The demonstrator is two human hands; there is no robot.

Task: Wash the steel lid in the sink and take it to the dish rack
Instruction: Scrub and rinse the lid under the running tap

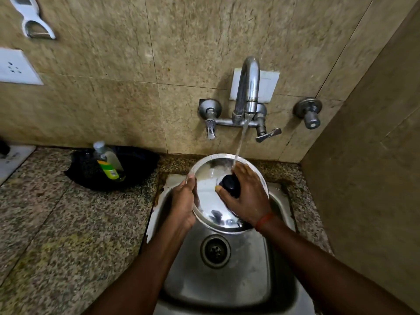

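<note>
Head view: the steel lid (211, 201) is held over the back part of the sink (227, 287), tilted with its knob side toward the camera. The left hand (183, 205) grips the lid's left rim, fingers curled round the edge. The right hand (248, 196) is wrapped round the black knob (231, 186) at the lid's centre. Water (241, 142) runs from the tap (247, 87) onto the lid's upper part, beside the right hand's fingers. The sink basin below shows its drain (215, 251).

On the worktop (56, 223) to the left, a black dish (138, 164) holds a tilted clear bottle (108, 163) with a green label.

The lid's far rim reaches past the sink's back edge, near the tiled wall. A side wall (375, 178) stands near the sink's right edge; the worktop stretches out to the left.
</note>
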